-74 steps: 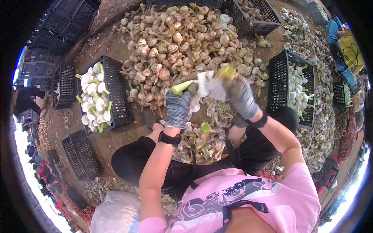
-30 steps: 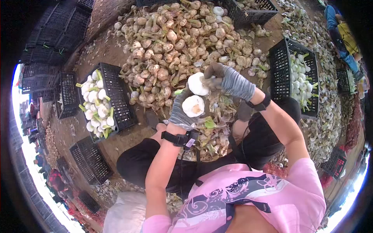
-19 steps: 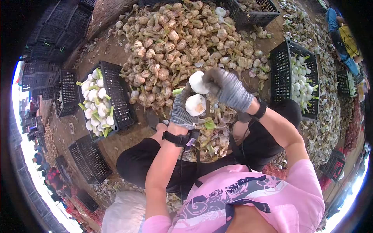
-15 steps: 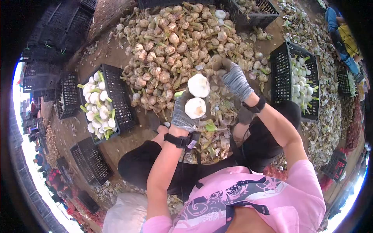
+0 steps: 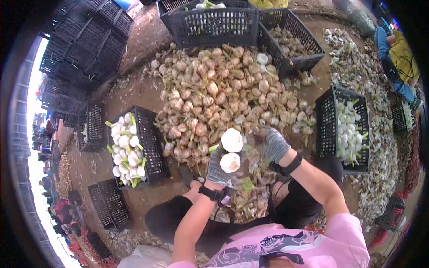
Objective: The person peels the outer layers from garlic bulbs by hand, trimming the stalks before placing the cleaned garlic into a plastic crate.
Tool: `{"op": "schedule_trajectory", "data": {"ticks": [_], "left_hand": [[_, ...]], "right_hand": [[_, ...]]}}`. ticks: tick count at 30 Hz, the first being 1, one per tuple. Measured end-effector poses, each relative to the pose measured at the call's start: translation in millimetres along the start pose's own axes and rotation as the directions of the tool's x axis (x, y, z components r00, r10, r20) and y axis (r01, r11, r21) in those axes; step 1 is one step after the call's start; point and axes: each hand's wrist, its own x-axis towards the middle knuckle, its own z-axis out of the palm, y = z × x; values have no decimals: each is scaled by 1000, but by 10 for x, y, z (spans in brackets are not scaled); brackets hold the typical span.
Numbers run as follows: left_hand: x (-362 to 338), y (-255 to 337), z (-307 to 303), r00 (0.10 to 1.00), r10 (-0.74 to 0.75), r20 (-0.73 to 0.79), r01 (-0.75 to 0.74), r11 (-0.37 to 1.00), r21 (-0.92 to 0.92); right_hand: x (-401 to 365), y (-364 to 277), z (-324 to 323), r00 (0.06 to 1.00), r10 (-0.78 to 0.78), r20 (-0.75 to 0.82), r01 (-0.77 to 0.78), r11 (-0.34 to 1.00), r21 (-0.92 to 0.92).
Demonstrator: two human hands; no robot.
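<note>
My left hand point(image 5: 217, 166), in a grey glove, is closed around two cleaned white garlic bulbs. The upper bulb point(image 5: 232, 140) sits just above the lower bulb point(image 5: 230, 163), and a green stem sticks out at the left. To the right of the bulbs, my gloved right hand point(image 5: 271, 144) has its darkened fingers apart and slightly curled, with no bulb visible in them. Beyond both hands lies a large pile of unpeeled garlic point(image 5: 210, 94). Loose peelings point(image 5: 250, 196) cover the ground below the hands.
Crates of white garlic stand at left point(image 5: 149, 147) and right point(image 5: 328, 127). Further black crates point(image 5: 214, 29) line the pile's far edge. An empty-looking crate point(image 5: 108, 204) is at lower left, stacked crates point(image 5: 85, 49) at upper left. Another person point(image 5: 400, 58) is at upper right.
The view has tilted up, so the pile, crates and hands appear lower and more of the far crates shows. My right hand has its fingers nearer the bulbs. My left hand still holds both bulbs.
</note>
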Motion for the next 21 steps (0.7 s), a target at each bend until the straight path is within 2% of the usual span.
{"op": "schedule_trajectory", "data": {"ticks": [1, 3, 4, 5, 6, 7, 9, 10, 12, 13, 15, 17, 18, 19, 21], "left_hand": [[76, 41, 65, 1000, 7, 15, -7, 1000, 7], [242, 111, 196, 993, 25, -113, -35, 996, -86], [373, 171, 292, 980, 144, -136, -144, 989, 8], [526, 327, 395, 972, 76, -221, -100, 990, -98], [650, 468, 596, 968, 175, -179, -160, 983, 95], [775, 615, 836, 957, 263, -123, -221, 934, 280], [1229, 1054, 1268, 933, 358, -17, -329, 874, 358], [1510, 1317, 1514, 921, 389, 22, -375, 871, 318], [1896, 1759, 2248, 876, 473, 97, -483, 852, 204], [1871, 1885, 2636, 897, 437, 69, -443, 884, 150], [2018, 2153, 3098, 903, 421, 87, -429, 870, 241], [2160, 2283, 3085, 877, 428, 221, -481, 766, 427], [2127, 2199, 3056, 872, 465, 154, -485, 773, 408], [2202, 2232, 2913, 845, 534, -3, -500, 792, 350], [2257, 2290, 2485, 821, 546, -165, -461, 805, 373]], "right_hand": [[37, -7, -17, 1000, -2, -18, 4, 993, 114], [50, -52, -69, 997, -55, 46, 50, 995, 92], [70, -64, -93, 997, -78, -6, 78, 995, 55], [109, -79, -106, 993, -103, -59, 104, 994, 19], [55, -163, 55, 984, -74, -164, 70, 997, -27], [83, -172, 34, 984, -76, -158, 73, 997, -25], [119, -166, -53, 989, -71, -130, 61, 995, -81], [84, -205, 24, 990, -71, -119, 55, 990, -132], [40, -244, 112, 993, -64, -99, 52, 991, -120], [43, -247, 126, 995, -55, -83, 46, 992, -114], [-10, -310, 203, 998, -29, -48, 19, 979, -205], [30, -301, 152, 999, 33, -1, -32, 983, -181], [17, -306, 181, 999, 39, -9, -40, 984, -172], [-6, -337, 255, 999, 36, -26, -40, 984, -175], [33, -310, 196, 999, 31, -25, -34, 990, -138]]}}
